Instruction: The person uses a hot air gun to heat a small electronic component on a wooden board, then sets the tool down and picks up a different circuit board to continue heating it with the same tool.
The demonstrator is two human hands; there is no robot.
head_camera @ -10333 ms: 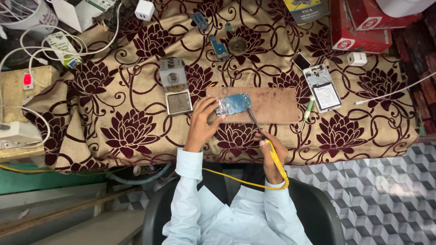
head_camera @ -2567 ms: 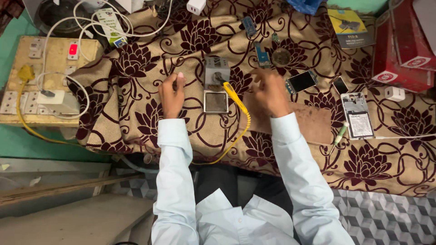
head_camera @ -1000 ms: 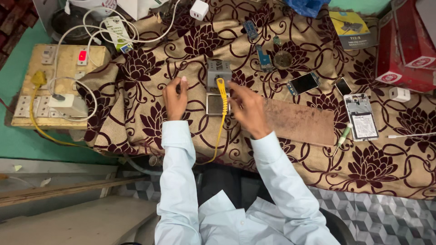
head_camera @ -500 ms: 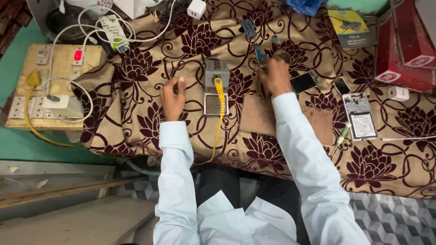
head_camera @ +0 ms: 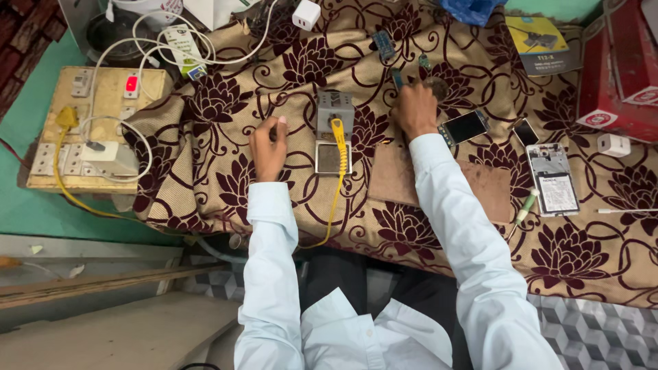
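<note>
Our right hand (head_camera: 415, 109) reaches far up the worktop (head_camera: 219, 137), fingers curled over a small blue part (head_camera: 397, 79); we cannot tell the grip. Our left hand (head_camera: 269, 140) rests loosely curled beside the grey stand (head_camera: 334, 108) holding the yellow iron (head_camera: 338, 133).

Soldering iron (head_camera: 337, 137) lies between left hand (head_camera: 267, 140) and right hand (head_camera: 415, 109).

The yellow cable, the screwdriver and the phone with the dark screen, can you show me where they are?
yellow cable (head_camera: 338, 179), head view, on its middle stretch below the grey stand.
screwdriver (head_camera: 526, 203), head view, on its pale handle.
phone with the dark screen (head_camera: 465, 126), head view, on the middle of its glass.
</note>
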